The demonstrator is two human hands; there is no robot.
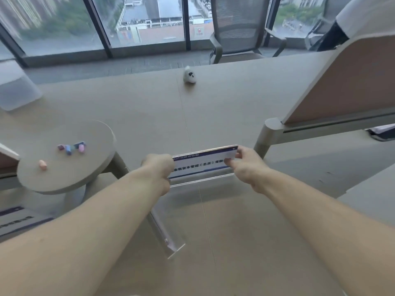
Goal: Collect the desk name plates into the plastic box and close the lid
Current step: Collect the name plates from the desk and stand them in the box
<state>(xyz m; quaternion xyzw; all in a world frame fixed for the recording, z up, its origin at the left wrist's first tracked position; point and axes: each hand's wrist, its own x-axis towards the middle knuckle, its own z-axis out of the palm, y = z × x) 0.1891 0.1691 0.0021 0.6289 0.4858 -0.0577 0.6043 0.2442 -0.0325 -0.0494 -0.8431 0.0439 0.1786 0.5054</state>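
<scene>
A clear acrylic desk name plate (203, 164) with a blue-and-white printed card stands on the beige table in front of me. My left hand (159, 170) grips its left end and my right hand (245, 162) pinches its right end. A second clear name plate (165, 236) lies on the table below my left forearm. Another printed name plate (16, 221) shows at the lower left edge, blurred. The translucent plastic box (18, 91) sits at the far left of the table.
A round side shelf (70, 171) at the left carries several small coloured erasers (71, 147). A small white figurine (189, 75) stands at the table's far edge. A desk divider panel (342, 86) rises at the right. Office chairs stand by the window.
</scene>
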